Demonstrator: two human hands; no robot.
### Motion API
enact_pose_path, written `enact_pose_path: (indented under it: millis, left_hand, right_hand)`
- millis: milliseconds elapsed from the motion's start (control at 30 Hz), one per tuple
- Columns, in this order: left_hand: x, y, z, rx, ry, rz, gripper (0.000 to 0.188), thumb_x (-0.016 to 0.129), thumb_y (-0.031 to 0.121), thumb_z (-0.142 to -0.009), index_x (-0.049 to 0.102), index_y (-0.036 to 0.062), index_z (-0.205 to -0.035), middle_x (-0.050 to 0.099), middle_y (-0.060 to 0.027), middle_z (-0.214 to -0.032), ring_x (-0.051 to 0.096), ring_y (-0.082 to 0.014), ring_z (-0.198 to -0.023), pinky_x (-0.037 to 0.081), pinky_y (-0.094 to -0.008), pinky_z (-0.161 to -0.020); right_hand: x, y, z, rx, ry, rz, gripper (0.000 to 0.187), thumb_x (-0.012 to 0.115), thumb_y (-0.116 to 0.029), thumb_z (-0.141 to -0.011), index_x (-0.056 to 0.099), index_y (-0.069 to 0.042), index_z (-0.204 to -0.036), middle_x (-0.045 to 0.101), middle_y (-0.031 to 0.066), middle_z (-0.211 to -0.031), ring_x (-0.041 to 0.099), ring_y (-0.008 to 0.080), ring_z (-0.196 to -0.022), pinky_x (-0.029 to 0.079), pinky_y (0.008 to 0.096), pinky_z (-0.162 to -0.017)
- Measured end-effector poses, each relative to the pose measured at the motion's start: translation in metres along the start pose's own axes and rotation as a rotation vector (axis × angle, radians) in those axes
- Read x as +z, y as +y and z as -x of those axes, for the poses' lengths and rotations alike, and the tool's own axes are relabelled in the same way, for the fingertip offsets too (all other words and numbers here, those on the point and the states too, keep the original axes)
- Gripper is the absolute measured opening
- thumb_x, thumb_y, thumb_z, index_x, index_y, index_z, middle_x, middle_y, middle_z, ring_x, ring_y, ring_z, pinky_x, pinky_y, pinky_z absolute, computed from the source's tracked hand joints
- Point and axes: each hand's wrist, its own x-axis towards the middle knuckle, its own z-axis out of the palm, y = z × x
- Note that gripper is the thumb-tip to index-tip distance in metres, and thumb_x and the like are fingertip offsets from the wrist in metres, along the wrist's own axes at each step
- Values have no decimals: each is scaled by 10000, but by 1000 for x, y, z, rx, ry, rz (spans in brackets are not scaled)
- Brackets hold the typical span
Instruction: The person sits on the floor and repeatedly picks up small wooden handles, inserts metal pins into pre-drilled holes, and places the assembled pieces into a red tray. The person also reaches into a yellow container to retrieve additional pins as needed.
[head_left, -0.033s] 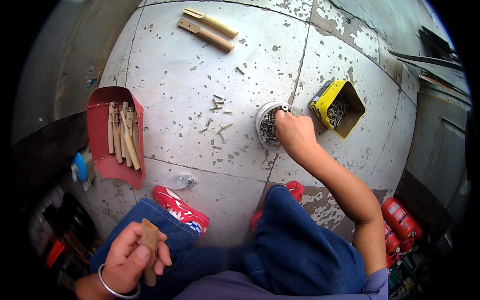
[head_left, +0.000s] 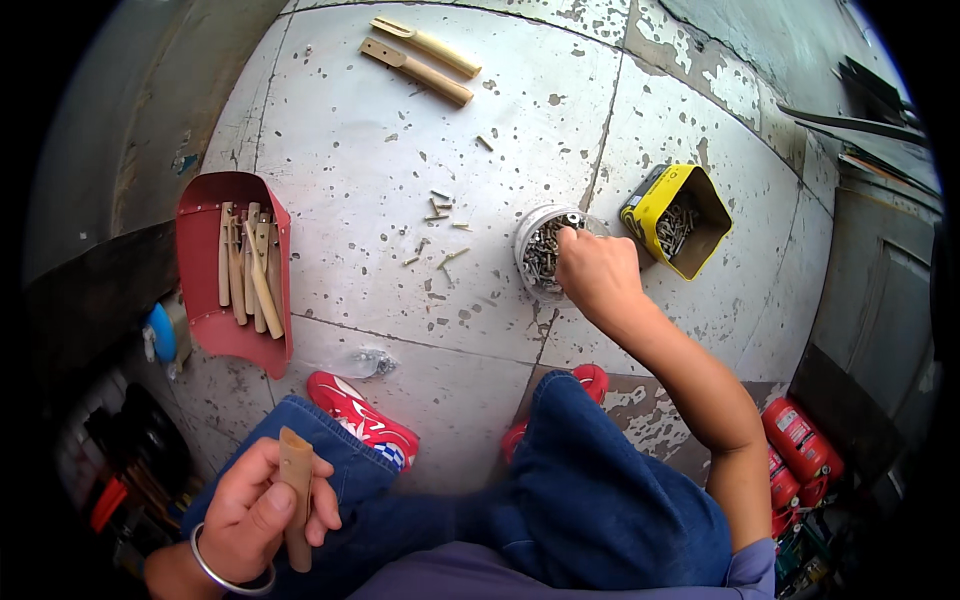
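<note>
My left hand is closed round a short wooden handle above my left thigh, its hollowed end up. My right hand reaches into a clear plastic tub filled with small metal hardware. Its fingers are bent together at the contents, and what they pinch is hidden. Just right of the tub, a yellow and black tin lies tilted with screws or bolts inside. Several loose screws are scattered on the floor left of the tub.
A red dustpan-shaped scoop at the left holds several wooden handles. Two slotted wooden handles lie at the far side. A clear plastic bag lies by my left shoe. Red fire extinguishers stand at the right.
My right hand has shifted very slightly right and down at the tub. My left hand keeps its grip on the wooden handle.
</note>
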Motion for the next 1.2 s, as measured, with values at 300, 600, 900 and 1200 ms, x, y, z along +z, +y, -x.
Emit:
enact_pose_path:
  millis: [300, 600, 900, 1200]
  left_hand:
    - [-48, -5, -131, 108, -218, 59, 455, 429, 130, -947, 324, -7, -1367, 554, -114, -1060, 518, -117, -825, 458, -262, -768]
    - [-72, -17, -168, 75, -358, 164, 500, 444, 28, -913, 302, -11, -1390, 528, -114, -1158, 562, -170, -1004, 478, -314, -887]
    - [-93, -25, -176, 32, -362, 179, 507, 438, 18, -927, 271, -6, -1405, 491, -89, -1245, 541, -155, -1064, 478, -331, -907]
    - [-105, -44, -182, 56, -284, 35, 452, 463, 123, -949, 357, -16, -1366, 578, -69, -1043, 557, -102, -844, 480, -253, -739]
  right_hand:
    - [-91, -25, 20, -294, -384, -768, 235, 593, -45, -804, 634, -21, -1034, 646, 138, -728, 641, 273, -661, 499, 340, -633]
    - [-65, -144, -14, -234, 306, -962, 201, 705, 30, -739, 609, -31, -905, 678, 86, -844, 671, 192, -700, 534, 270, -594]
    - [-24, -177, -22, -277, 473, -842, 200, 730, 37, -683, 629, -26, -844, 666, 86, -828, 650, 185, -679, 509, 255, -562]
    - [7, -165, -16, -191, 385, -950, 205, 696, 20, -731, 652, -27, -926, 651, 85, -817, 616, 193, -634, 499, 276, -563]
